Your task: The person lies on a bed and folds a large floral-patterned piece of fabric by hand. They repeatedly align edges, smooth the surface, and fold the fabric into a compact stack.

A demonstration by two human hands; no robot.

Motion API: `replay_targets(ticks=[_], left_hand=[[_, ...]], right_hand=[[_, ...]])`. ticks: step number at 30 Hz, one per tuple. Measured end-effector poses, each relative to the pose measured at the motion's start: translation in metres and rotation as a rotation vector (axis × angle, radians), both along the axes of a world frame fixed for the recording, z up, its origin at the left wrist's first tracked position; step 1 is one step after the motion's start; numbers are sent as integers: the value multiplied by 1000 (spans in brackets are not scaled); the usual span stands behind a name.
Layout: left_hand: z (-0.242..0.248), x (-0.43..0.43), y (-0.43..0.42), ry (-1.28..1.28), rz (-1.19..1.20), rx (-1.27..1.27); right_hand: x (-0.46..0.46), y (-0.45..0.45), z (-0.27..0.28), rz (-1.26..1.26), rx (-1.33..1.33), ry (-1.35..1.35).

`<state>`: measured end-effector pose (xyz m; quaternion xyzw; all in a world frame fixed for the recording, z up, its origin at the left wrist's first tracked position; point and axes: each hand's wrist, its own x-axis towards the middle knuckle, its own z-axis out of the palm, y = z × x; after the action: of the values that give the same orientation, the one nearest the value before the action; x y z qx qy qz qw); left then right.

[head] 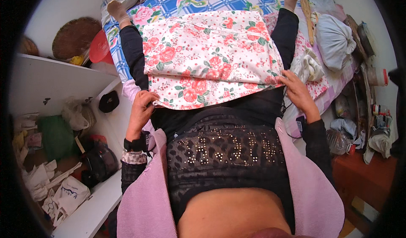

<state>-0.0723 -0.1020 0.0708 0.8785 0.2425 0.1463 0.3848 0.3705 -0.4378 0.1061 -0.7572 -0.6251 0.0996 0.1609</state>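
A white cotton cloth point(203, 57) printed with red roses and green leaves lies folded in layers across my outstretched legs. Its near edge curves loosely over my lap. My left hand point(141, 109) pinches the near left corner between thumb and fingers. At the near right corner, my right hand point(296, 92) has its fingertips on the edge, with the thumb partly hidden. A long fold runs across the cloth just beyond its near edge. Under my legs is a bed covered with a blue checked, flowered sheet point(196, 3).
To the right lie a straw whisk broom point(306, 20), a tied pale cloth bundle point(335, 42) and a crumpled light cloth point(309, 66). On the left, an open white cabinet point(63, 79) holds bags and cloths. A red plastic basin point(101, 49) and a round woven tray point(74, 38) stand behind it.
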Motion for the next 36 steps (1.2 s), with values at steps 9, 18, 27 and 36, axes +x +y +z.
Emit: replay_targets(ticks=[9,18,27,36], left_hand=[[5,-17,-30,225,128,171],[-38,-95,-38,385,331,-230],[-20,-46,-9,-108,440,-655],[-27,39,-3,403,464,57]], right_hand=[[27,96,35,-24,155,265],[57,190,-82,-161,-93,196],[62,199,-84,-284,-160,596],[-36,159,-2,302,275,44]])
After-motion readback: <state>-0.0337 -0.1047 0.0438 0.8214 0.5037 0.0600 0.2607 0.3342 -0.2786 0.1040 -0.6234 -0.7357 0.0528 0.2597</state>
